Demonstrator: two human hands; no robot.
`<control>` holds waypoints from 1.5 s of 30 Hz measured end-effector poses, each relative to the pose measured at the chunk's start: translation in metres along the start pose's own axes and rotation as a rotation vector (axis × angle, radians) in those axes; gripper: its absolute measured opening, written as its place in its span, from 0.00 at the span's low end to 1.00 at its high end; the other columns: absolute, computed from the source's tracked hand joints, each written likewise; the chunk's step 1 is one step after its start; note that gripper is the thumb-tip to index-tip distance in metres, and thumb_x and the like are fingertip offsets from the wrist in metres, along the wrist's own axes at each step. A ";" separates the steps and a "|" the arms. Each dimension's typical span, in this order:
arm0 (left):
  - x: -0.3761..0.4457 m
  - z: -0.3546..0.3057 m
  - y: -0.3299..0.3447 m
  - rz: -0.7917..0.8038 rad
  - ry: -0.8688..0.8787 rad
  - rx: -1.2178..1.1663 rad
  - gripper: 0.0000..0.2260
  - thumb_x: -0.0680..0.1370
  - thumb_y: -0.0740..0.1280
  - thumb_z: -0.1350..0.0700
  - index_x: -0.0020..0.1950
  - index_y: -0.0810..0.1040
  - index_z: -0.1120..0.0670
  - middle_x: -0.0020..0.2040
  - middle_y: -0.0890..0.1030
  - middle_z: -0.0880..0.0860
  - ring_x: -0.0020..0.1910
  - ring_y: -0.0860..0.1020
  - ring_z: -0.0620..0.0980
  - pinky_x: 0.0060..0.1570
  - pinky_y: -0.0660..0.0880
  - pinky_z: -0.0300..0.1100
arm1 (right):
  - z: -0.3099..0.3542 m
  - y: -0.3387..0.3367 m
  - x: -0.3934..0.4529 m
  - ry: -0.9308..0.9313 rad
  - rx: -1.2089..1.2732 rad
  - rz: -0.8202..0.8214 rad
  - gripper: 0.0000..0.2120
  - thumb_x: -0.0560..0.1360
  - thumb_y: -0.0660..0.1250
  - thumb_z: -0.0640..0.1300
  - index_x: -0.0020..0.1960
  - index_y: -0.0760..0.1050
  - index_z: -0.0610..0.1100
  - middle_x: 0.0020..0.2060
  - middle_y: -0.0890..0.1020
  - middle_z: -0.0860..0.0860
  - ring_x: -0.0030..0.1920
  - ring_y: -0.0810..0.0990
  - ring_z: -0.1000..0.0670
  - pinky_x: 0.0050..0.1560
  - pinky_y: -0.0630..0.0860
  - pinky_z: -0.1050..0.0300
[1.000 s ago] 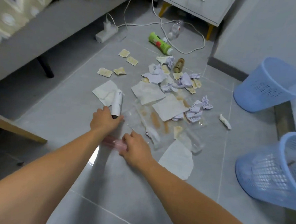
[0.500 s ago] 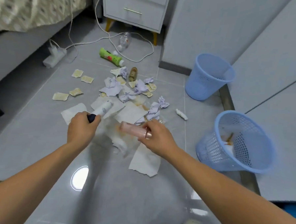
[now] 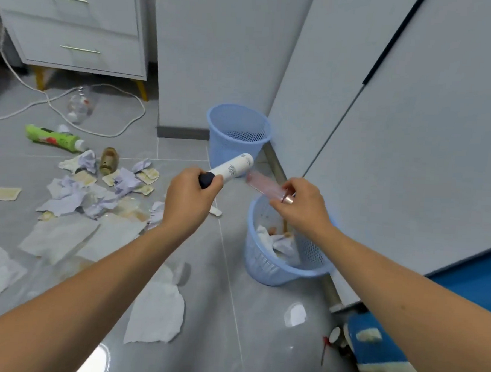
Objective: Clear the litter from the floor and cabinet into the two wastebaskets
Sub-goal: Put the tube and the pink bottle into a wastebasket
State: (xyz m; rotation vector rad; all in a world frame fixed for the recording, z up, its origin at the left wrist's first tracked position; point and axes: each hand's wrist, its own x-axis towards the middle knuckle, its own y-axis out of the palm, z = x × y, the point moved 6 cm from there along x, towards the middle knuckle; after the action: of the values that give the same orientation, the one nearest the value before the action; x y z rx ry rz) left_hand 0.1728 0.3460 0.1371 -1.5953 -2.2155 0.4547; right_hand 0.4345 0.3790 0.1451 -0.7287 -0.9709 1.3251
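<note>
Gripping white tube (image 3: 230, 168) by its dark cap in left hand (image 3: 191, 200), raised beside far basket (image 3: 237, 134). Pinching pink bottle (image 3: 264, 185) at its cap end in right hand (image 3: 300, 208), above near basket (image 3: 280, 261) containing crumpled paper.

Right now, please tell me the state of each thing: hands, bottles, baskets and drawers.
left hand: grips white tube
right hand: pinches pink bottle
white tube: lifted, dark cap on
pink bottle: held above near basket
near basket: upright, holds paper
far basket: upright
green bottle: lying down
drawers: closed
</note>
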 end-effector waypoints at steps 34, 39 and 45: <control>0.347 -0.041 0.070 0.205 -0.199 0.299 0.06 0.69 0.75 0.53 0.41 0.81 0.51 0.41 0.79 0.51 0.40 0.78 0.54 0.34 0.67 0.42 | 0.044 0.064 0.341 0.167 -0.025 0.234 0.08 0.73 0.64 0.40 0.52 0.77 0.43 0.51 0.75 0.47 0.50 0.79 0.40 0.45 0.67 0.56; 0.380 0.000 0.148 0.326 -0.010 0.605 0.06 0.70 0.74 0.54 0.45 0.80 0.49 0.47 0.79 0.50 0.48 0.78 0.56 0.45 0.66 0.46 | 0.012 0.130 0.369 0.063 -0.127 0.364 0.09 0.74 0.67 0.39 0.53 0.79 0.41 0.55 0.76 0.42 0.53 0.78 0.39 0.50 0.74 0.51; 0.388 0.033 0.188 0.415 0.026 0.824 0.09 0.72 0.70 0.51 0.51 0.83 0.49 0.47 0.84 0.50 0.56 0.78 0.57 0.53 0.64 0.50 | -0.001 0.170 0.372 0.006 -0.196 0.401 0.11 0.73 0.70 0.45 0.54 0.80 0.43 0.53 0.81 0.44 0.54 0.80 0.41 0.50 0.78 0.49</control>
State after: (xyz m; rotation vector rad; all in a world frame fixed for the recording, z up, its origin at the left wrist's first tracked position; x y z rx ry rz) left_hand 0.2011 0.7708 0.0634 -1.5217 -1.3462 1.2510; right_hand 0.3505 0.7684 0.0542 -1.1201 -0.9913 1.5839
